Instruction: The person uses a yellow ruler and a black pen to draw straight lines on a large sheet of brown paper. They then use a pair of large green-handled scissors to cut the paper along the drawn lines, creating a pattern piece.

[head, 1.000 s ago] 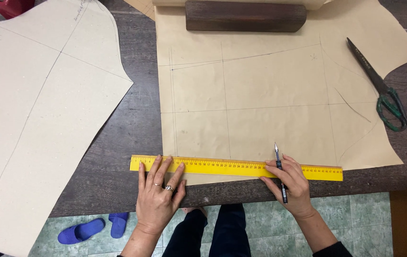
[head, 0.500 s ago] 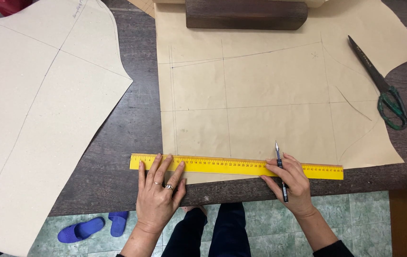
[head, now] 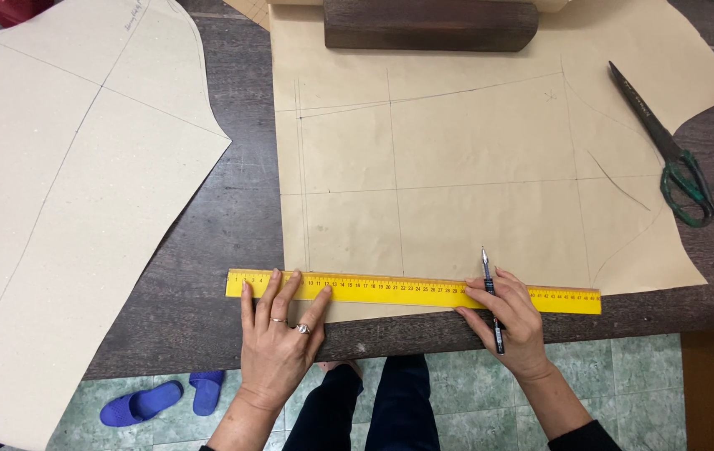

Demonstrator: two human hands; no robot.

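yellow ruler (head: 411, 291) lies along the near edge of the brown paper (head: 474, 167), pinned under spread left hand (head: 278, 342) fingers; right hand (head: 511, 321) pinches a pencil (head: 491, 292); lighter pressure could skew the line

Tailoring workshop: paper patterns (head: 491, 167), shears (head: 674, 159), ruler (head: 415, 291) on worktable (head: 232, 209).

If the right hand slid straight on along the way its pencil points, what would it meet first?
The right hand holds a pencil tipped up and away, over the yellow ruler. Going on, it would cross only the brown pattern paper with its drawn lines; the dark wooden block at the far edge looks like the first solid obstacle.
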